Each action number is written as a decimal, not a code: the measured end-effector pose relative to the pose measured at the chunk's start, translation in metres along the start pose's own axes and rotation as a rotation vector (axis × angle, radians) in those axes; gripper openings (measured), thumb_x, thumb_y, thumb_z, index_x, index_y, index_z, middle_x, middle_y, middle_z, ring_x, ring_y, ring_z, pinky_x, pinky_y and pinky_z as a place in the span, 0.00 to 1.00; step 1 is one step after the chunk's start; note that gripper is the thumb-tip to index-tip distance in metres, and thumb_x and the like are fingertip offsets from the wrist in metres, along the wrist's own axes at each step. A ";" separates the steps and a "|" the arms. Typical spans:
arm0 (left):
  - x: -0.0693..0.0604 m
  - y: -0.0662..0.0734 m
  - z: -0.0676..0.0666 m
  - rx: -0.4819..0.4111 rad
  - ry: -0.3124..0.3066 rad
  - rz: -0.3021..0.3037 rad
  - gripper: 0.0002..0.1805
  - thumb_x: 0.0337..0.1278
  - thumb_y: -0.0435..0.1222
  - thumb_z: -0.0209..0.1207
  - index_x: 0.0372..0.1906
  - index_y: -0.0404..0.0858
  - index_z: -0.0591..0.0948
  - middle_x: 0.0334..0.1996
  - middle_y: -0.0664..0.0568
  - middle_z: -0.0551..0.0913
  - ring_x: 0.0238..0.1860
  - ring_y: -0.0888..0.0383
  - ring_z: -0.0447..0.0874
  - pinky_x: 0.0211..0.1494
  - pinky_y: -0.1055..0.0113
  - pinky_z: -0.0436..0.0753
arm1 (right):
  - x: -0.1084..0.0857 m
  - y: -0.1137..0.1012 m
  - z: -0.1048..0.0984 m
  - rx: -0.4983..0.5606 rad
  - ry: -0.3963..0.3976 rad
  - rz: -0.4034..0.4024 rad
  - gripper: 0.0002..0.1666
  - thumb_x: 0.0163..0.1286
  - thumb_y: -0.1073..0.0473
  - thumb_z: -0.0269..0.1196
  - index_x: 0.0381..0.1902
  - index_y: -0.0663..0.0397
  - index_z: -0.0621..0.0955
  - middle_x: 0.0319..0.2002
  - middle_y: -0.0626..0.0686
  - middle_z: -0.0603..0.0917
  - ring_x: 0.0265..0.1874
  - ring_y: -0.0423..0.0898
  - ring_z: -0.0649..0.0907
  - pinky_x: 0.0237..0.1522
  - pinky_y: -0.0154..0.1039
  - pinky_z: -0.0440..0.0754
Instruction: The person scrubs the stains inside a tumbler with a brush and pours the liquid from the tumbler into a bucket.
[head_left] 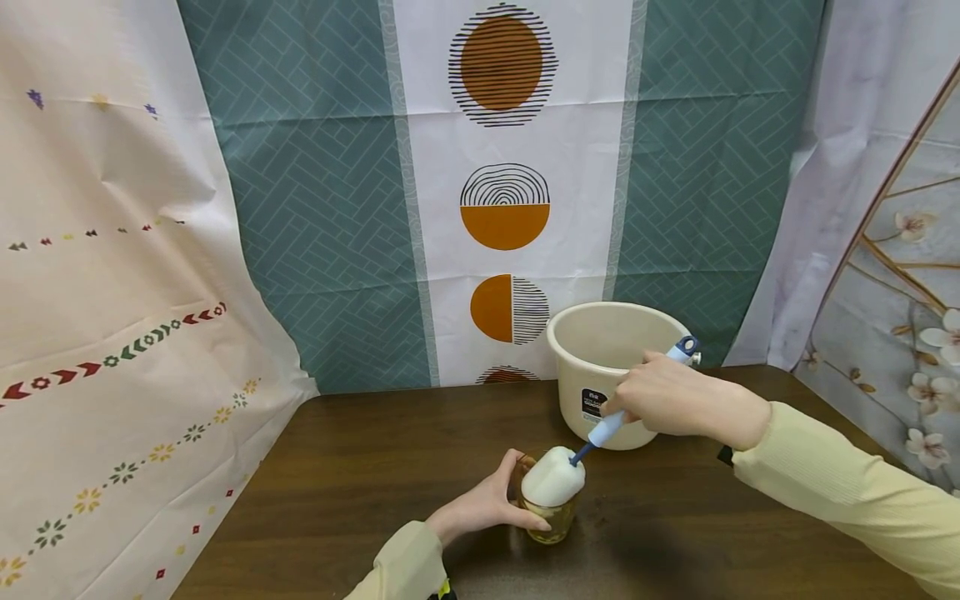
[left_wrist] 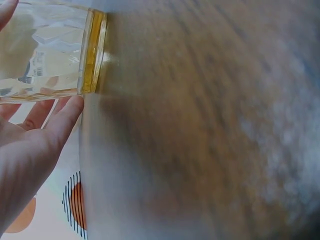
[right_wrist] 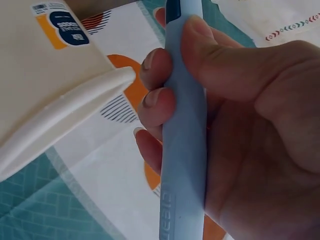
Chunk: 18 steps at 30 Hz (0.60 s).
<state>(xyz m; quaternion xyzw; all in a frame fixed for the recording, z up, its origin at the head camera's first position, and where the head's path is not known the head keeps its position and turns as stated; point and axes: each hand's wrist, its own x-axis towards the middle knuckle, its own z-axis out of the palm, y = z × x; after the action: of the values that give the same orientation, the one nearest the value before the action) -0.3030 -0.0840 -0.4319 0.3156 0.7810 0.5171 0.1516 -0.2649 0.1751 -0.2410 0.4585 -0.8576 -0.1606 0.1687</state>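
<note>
An amber-tinted drinking glass (head_left: 552, 527) stands on the table at lower centre, its faceted wall and thick yellow base (left_wrist: 95, 52) showing in the left wrist view. My left hand (head_left: 491, 502) holds it from the left, thumb near the front and fingers behind. In my right hand (head_left: 678, 396) is a sponge bottle brush, gripped by its light blue handle (right_wrist: 185, 125), with thumb and fingers wrapped round it. The brush slants down to the left. Its white sponge head (head_left: 553, 477) sits partly inside the glass mouth; the lower part shows only dimly through the wall.
A cream plastic basin (head_left: 570, 379) with a dark label stands behind the right hand, close to the back curtain (head_left: 322, 208). The brown wooden table (head_left: 420, 433) runs beneath everything. Patterned cloths hang at the left (head_left: 112, 292) and right (head_left: 900, 333).
</note>
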 end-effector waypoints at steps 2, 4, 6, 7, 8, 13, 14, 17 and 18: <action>0.000 -0.001 0.000 -0.001 0.000 0.012 0.36 0.39 0.42 0.70 0.53 0.47 0.60 0.49 0.56 0.67 0.50 0.60 0.68 0.50 0.62 0.66 | -0.003 0.001 0.003 0.033 0.004 0.012 0.12 0.45 0.58 0.71 0.31 0.39 0.84 0.17 0.36 0.75 0.15 0.35 0.67 0.21 0.36 0.57; 0.000 -0.002 0.000 -0.010 -0.004 0.025 0.36 0.39 0.41 0.70 0.52 0.45 0.60 0.49 0.55 0.67 0.50 0.60 0.67 0.51 0.63 0.66 | -0.007 0.002 0.005 0.070 0.017 0.018 0.13 0.46 0.59 0.71 0.32 0.41 0.84 0.19 0.36 0.77 0.15 0.34 0.68 0.22 0.35 0.57; 0.000 -0.003 0.000 -0.017 -0.003 0.029 0.35 0.39 0.41 0.70 0.52 0.45 0.60 0.50 0.55 0.66 0.50 0.60 0.67 0.51 0.63 0.66 | -0.010 0.003 0.008 0.101 0.026 0.022 0.14 0.46 0.59 0.71 0.33 0.43 0.85 0.21 0.36 0.78 0.17 0.34 0.70 0.22 0.35 0.58; 0.000 -0.003 0.000 -0.018 -0.002 0.029 0.35 0.39 0.41 0.70 0.51 0.45 0.60 0.50 0.55 0.66 0.50 0.60 0.67 0.51 0.63 0.66 | -0.012 0.004 0.010 0.110 0.032 0.024 0.14 0.46 0.59 0.71 0.34 0.44 0.85 0.21 0.36 0.77 0.17 0.34 0.70 0.22 0.35 0.59; 0.000 -0.003 0.000 -0.019 -0.001 0.028 0.35 0.39 0.41 0.70 0.51 0.45 0.60 0.50 0.55 0.66 0.50 0.60 0.67 0.51 0.63 0.66 | -0.013 0.004 0.011 0.117 0.036 0.026 0.14 0.46 0.60 0.71 0.34 0.44 0.85 0.22 0.36 0.77 0.17 0.33 0.71 0.22 0.36 0.60; -0.001 0.000 0.000 -0.027 -0.002 0.023 0.35 0.39 0.41 0.70 0.51 0.45 0.60 0.49 0.56 0.67 0.50 0.60 0.67 0.51 0.63 0.66 | -0.020 0.007 0.016 0.147 0.032 0.041 0.14 0.47 0.62 0.70 0.33 0.42 0.84 0.19 0.34 0.73 0.17 0.34 0.69 0.23 0.38 0.64; -0.001 0.000 0.000 -0.032 -0.005 0.025 0.35 0.40 0.41 0.70 0.51 0.45 0.60 0.49 0.56 0.67 0.50 0.60 0.67 0.50 0.64 0.66 | -0.021 0.007 0.017 0.154 0.028 0.041 0.15 0.46 0.62 0.70 0.34 0.42 0.84 0.19 0.33 0.73 0.18 0.34 0.69 0.23 0.39 0.65; -0.001 0.001 0.000 -0.046 -0.011 0.030 0.36 0.40 0.40 0.70 0.52 0.45 0.60 0.47 0.55 0.69 0.49 0.60 0.68 0.50 0.64 0.67 | -0.026 0.009 0.020 0.190 0.015 0.051 0.16 0.46 0.63 0.70 0.35 0.42 0.83 0.21 0.34 0.75 0.20 0.35 0.70 0.23 0.38 0.67; -0.001 0.001 0.000 -0.048 -0.011 0.030 0.36 0.40 0.39 0.70 0.52 0.45 0.59 0.47 0.54 0.69 0.49 0.59 0.68 0.50 0.64 0.67 | -0.027 0.010 0.021 0.201 0.012 0.055 0.16 0.47 0.62 0.70 0.36 0.42 0.83 0.23 0.34 0.76 0.20 0.36 0.70 0.23 0.38 0.68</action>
<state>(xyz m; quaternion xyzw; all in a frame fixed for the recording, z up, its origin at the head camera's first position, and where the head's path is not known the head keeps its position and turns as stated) -0.3019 -0.0838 -0.4308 0.3265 0.7628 0.5361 0.1555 -0.2665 0.2057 -0.2591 0.4505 -0.8805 -0.0663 0.1314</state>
